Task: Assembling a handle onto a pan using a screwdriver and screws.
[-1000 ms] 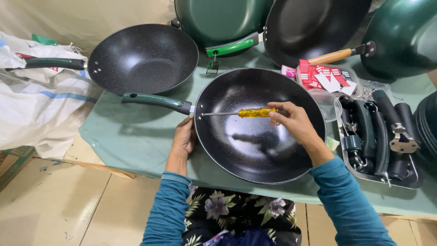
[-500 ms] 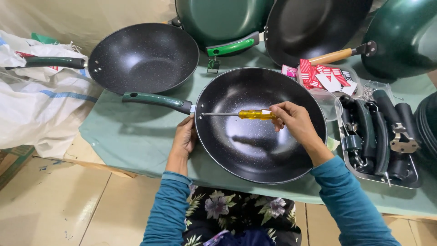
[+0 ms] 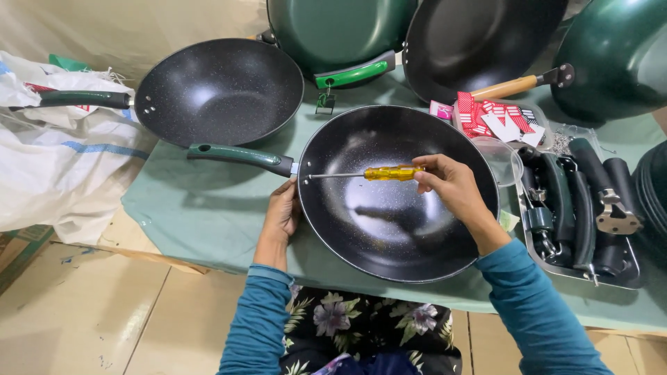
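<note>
A black speckled pan [image 3: 389,222] lies on the pale green table cover [image 3: 208,208] in front of me, its dark green handle [image 3: 240,155] pointing left. My right hand [image 3: 451,186] grips a yellow-handled screwdriver [image 3: 379,173]. The screwdriver lies level across the pan's inside, its tip at the pan wall where the handle joins. My left hand [image 3: 283,214] holds the pan's outer rim just below that joint.
A second black pan [image 3: 219,90] with a green handle sits at the back left. More green pans [image 3: 333,31] lean at the back. A metal tray [image 3: 629,267] of dark handles is at the right, with a box of red and white tags [image 3: 497,118] behind it. White sacks [image 3: 42,160] lie left.
</note>
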